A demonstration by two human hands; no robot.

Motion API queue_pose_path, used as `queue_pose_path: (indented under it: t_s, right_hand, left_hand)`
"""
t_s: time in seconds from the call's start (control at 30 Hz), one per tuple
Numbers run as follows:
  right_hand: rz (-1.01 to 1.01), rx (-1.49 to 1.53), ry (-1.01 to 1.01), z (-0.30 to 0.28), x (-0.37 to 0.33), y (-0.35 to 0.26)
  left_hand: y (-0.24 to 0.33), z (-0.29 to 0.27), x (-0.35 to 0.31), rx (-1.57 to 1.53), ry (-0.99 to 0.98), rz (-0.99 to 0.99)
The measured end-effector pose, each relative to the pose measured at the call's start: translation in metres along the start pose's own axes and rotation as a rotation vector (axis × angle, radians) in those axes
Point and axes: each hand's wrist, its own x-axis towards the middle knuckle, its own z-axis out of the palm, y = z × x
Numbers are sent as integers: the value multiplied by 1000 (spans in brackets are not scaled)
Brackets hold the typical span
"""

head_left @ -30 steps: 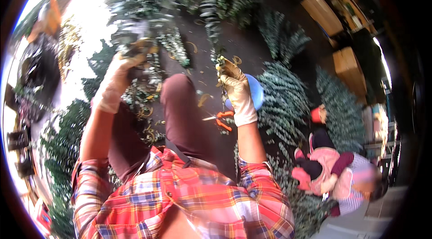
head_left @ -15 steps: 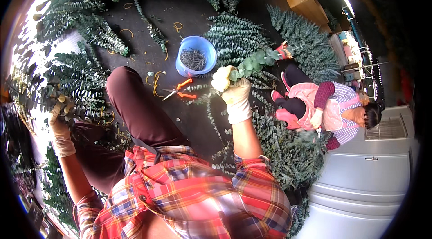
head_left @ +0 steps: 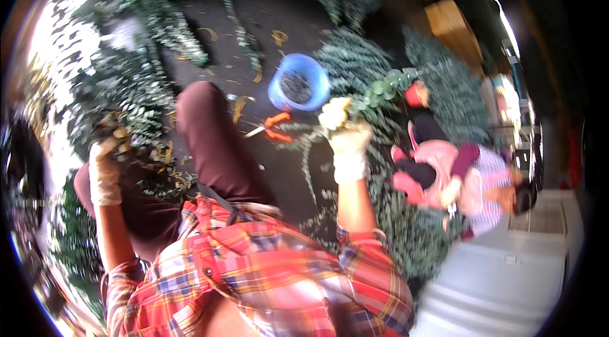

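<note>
The gloved right hand (head_left: 346,131) is closed round the stem end of a eucalyptus sprig (head_left: 387,86) held up beside the blue bowl (head_left: 298,82) — light, springy, best gripped low on the stem — while the gloved left hand (head_left: 104,159) clutches foliage (head_left: 127,93).

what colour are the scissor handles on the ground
Orange, on the scissors beside the blue bowl; head view.

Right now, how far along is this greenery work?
Done so far: cut scraps litter the dark floor, and the orange scissors lie set down by a blue bowl. In hand: the right hand grips a leafy sprig; the left hand reaches into foliage. Left: large heaps of green branches all around.
</note>
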Motion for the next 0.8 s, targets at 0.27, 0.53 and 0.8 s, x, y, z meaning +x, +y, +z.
queue_pose_path:
  t_s: [0.27,0.53,0.8]
  right_hand:
    - [250,-37,-223,83,99,76]
    - [331,-448,-128,140,126,189]
    - [211,-766,302,83,99,236]
  left_hand:
    - [-37,24,-21,-61,-119,-68]
    - [-47,35,-28,247,-50,-48]
    - [-95,26,-20,517,51,-48]
